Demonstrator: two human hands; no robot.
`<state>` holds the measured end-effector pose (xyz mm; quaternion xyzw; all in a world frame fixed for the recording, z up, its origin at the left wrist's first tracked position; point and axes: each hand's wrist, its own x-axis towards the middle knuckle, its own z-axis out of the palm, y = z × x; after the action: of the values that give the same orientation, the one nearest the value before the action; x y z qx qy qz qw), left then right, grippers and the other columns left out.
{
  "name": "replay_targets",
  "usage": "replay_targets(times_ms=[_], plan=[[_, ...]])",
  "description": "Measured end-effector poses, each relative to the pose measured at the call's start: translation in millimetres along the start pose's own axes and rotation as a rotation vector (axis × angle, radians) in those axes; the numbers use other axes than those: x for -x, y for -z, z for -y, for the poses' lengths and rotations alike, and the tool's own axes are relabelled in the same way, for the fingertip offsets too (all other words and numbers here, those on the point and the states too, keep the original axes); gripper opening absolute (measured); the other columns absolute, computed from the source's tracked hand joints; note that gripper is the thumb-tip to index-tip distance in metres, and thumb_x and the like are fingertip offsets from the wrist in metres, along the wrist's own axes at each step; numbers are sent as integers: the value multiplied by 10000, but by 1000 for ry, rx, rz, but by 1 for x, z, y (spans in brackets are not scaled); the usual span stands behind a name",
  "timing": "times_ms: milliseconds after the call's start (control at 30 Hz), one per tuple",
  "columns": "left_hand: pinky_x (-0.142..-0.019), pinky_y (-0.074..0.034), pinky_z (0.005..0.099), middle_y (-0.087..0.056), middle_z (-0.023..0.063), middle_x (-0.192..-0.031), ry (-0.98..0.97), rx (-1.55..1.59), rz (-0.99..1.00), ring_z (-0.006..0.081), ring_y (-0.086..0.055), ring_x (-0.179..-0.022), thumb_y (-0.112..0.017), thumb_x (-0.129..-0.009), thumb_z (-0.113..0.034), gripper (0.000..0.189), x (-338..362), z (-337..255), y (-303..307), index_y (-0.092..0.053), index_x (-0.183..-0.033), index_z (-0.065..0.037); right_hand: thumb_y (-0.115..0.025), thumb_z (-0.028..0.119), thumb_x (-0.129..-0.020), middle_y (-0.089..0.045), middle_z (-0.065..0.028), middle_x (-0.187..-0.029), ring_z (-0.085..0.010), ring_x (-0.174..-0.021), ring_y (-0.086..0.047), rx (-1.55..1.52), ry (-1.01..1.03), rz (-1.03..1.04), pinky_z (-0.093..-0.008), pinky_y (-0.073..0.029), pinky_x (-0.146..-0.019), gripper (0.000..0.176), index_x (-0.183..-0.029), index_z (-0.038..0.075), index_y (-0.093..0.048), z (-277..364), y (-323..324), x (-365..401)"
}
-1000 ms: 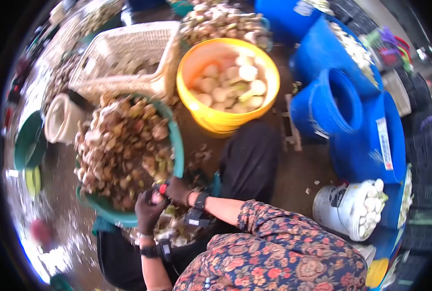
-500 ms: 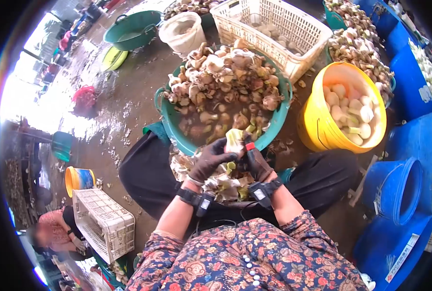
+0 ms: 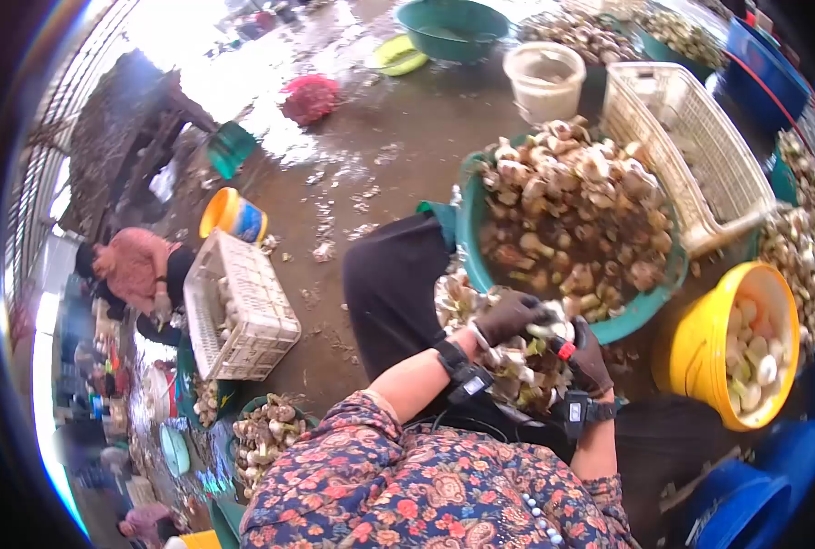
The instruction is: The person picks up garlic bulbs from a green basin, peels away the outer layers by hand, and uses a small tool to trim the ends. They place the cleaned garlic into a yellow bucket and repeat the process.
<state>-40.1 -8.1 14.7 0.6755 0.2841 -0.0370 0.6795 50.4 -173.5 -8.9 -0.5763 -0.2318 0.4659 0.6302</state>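
Note:
Both my hands wear dark gloves and are close together over my lap, at the near rim of a green tub (image 3: pixel 622 322). My left hand (image 3: pixel 514 317) is closed around a pale garlic bulb (image 3: pixel 561 328) from the left. From the right, my right hand (image 3: pixel 592 364) is closed against the same bulb, and a red band shows at its thumb. Its inner fingers are hidden. Loose garlic skins and stem scraps (image 3: pixel 517 377) lie below the hands. Unpeeled garlic bulbs (image 3: pixel 599 174) are heaped in the tub, with some sitting in brown water.
A yellow bucket (image 3: pixel 691 366) of peeled garlic stands at right, with a blue bucket (image 3: pixel 741 508) nearer me. Behind the tub are a white crate (image 3: pixel 650 151) and a white bucket (image 3: pixel 540 96). Left, another person (image 3: pixel 137 265) sits beside a crate (image 3: pixel 265 339) on the wet floor.
The view has swung left, so the tub and my hands appear farther right. The garlic bulb stays between both hands, now lower and more covered by the fingers.

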Motion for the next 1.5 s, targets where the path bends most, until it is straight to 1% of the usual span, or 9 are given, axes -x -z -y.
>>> replay_targets(times_ms=[133, 167, 300, 533, 700, 967, 1100, 1300, 1500], plan=[[-811, -476, 278, -617, 67, -1040, 9, 768, 134, 148, -593, -922, -490, -931, -292, 357, -12, 29, -2, -568, -1116, 4, -677, 166, -759, -519, -92, -1154, -189, -1045, -507, -269, 126, -48, -315, -390, -929, 596, -1284, 37, -425, -6, -5, 3], [-813, -485, 285, -609, 73, -1058, -215, 281, 84, 173, -599, -940, -461, -944, -285, 353, -17, 45, 2, -555, -1128, 1, -685, 153, -731, -514, -117, -1175, -224, -1058, -509, -264, 129, -79, -336, -378, -951, 637, -1304, 58, -423, -1, -10, 1], [-597, -454, 209, -634, 17, -889, 64, 312, -8, 78, -567, -718, -569, -885, -367, 367, 2, 1, -2, -643, -1020, -35, -661, 116, -635, -560, -161, -1002, -354, -973, -492, 902, 541, -366, -417, -383, -904, 359, -994, 118, -665, 11, -15, 5], [-727, -425, 203, -620, -22, -901, -93, 341, 120, 57, -534, -831, -600, -876, -303, 311, 4, 10, 7, -630, -1047, -45, -580, 163, -860, -632, -73, -833, -153, -717, -615, -905, -37, -422, -275, -503, -647, 166, -893, 5, -619, -26, 4, -13], [-688, -405, 213, -588, -24, -831, -130, 155, 377, 63, -501, -764, -672, -810, -287, 266, 33, -14, 28, -612, -888, -40, -508, 208, -895, -637, -74, -915, -214, -820, -630, -1175, -112, -442, -349, -553, -674, 184, -993, 69, -577, -35, 14, -8], [-522, -353, 325, -471, 38, -594, -37, 795, 630, 161, -434, -547, -736, -671, -244, 311, 44, -49, 40, -489, -648, -55, -430, 301, -905, -636, -82, -944, -230, -829, -614, -1390, -92, -369, -358, -508, -708, 327, -1025, 41, -589, -70, 18, -22], [-659, -448, 252, -616, 65, -818, -8, -111, 702, 114, -549, -709, -699, -742, -326, 453, 13, -50, 33, -607, -988, 44, -385, 254, -919, -619, -93, -1021, -237, -900, -597, -1425, -108, -299, -379, -489, -785, 356, -1129, 16, -547, -52, 24, -14], [-574, -404, 202, -576, -4, -788, 234, 405, 266, 67, -522, -665, -635, -835, -365, 388, -26, 18, -9, -602, -966, -1, -454, 303, -910, -605, -101, -1108, -235, -983, -583, -591, -7, -237, -384, -479, -820, 415, -1179, -4, -532, -41, 14, -18], [-559, -412, 211, -546, -17, -688, -8, 317, 237, 60, -495, -616, -601, -867, -244, 207, 2, -17, -6, -579, -820, -44, -454, 302, -917, -625, -121, -1066, -227, -950, -606, -804, -185, -377, -356, -490, -811, 406, -1139, -25, -549, -60, 22, -23]])
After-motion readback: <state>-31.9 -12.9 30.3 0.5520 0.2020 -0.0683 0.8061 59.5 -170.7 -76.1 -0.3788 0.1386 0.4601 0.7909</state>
